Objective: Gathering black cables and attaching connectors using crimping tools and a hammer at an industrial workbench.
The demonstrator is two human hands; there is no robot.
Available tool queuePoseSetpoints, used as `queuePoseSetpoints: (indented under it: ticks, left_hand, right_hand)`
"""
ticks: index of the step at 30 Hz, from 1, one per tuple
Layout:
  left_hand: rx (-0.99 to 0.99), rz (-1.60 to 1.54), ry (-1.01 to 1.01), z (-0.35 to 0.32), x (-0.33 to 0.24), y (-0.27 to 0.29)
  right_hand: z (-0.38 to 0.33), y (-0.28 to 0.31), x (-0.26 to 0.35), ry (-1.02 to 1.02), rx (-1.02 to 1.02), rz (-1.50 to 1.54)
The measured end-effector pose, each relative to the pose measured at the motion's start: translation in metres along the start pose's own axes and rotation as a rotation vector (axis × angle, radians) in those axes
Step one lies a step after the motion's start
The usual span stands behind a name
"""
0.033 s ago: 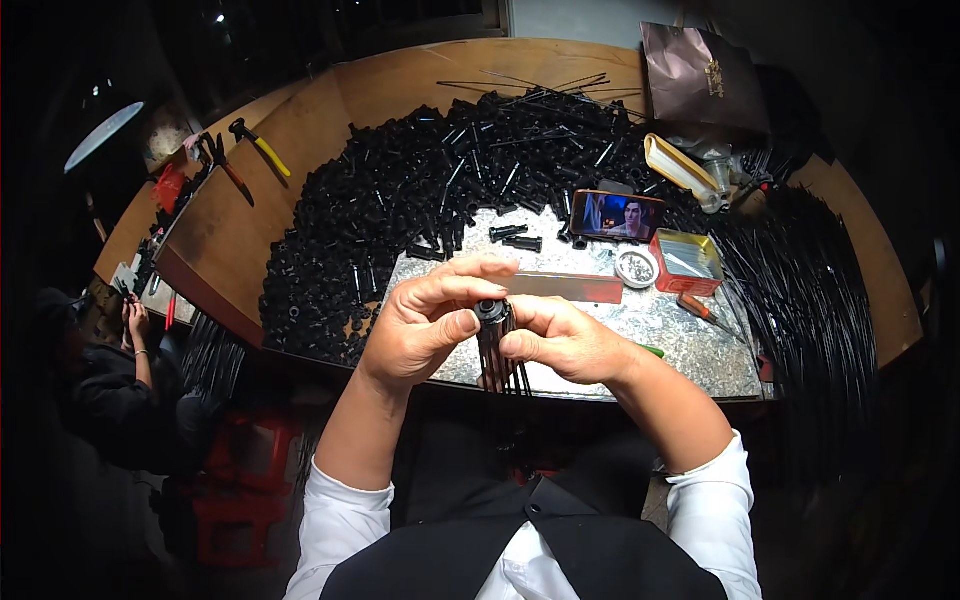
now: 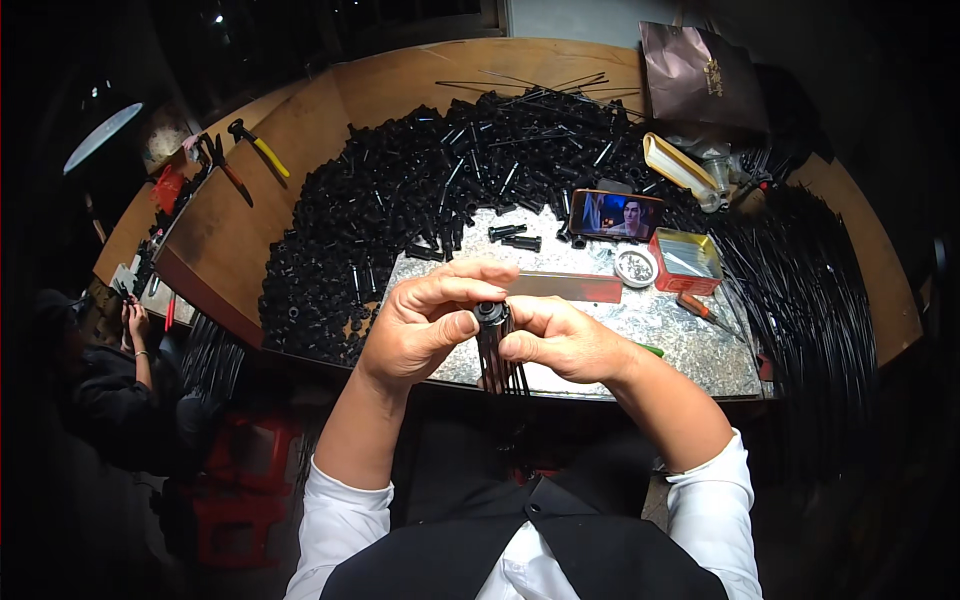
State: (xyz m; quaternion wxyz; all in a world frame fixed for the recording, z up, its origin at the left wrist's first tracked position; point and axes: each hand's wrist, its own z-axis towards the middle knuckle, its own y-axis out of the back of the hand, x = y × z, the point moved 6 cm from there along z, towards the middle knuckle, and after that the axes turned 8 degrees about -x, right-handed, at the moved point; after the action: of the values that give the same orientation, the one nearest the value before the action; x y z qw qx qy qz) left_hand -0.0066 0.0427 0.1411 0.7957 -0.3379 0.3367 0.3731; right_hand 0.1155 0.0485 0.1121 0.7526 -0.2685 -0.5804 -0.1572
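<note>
Over the near edge of the worktop, my left hand [image 2: 415, 325] pinches a black cylindrical plastic part [image 2: 491, 313] with a round hole in its top. My right hand [image 2: 575, 343] is closed at its side, thumb and fingers on a bundle of thin black rods [image 2: 505, 375] that hangs below the part. How the rods meet the part is hidden by my fingers. Just beyond my hands lies a flat metal bar [image 2: 565, 286] with a reddish end. A few loose black tubular parts [image 2: 520, 242] rest on the pale worktop [image 2: 690, 345].
A large heap of black parts [image 2: 400, 190] fills the back and left. On the right lie long black rods [image 2: 810, 290], a screwdriver [image 2: 705, 310], a red tin [image 2: 688, 285], a round white dish [image 2: 636, 267] and a propped phone [image 2: 616, 215]. At far left sits a co-worker [image 2: 110, 370].
</note>
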Motion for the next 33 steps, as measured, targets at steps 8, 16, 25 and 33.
queuePoseSetpoints:
  ticks: [8, 16, 25, 33]
  left_hand:
    - [0.166, 0.082, 0.018, 0.006, -0.014, -0.003]
    - [0.049, 0.045, 0.031, 0.005, -0.004, -0.003]
    - [-0.179, -0.014, 0.107, 0.007, -0.002, -0.003]
    - [-0.421, 0.434, 0.050, -0.012, -0.016, -0.001]
  right_hand:
    - [0.000, -0.005, -0.006, -0.033, 0.076, 0.004]
    - [0.004, 0.008, -0.013, -0.055, -0.051, 0.046]
    - [0.002, 0.005, 0.004, 0.043, -0.237, 0.082]
    - [0.006, 0.001, 0.013, 0.274, -0.478, -0.587]
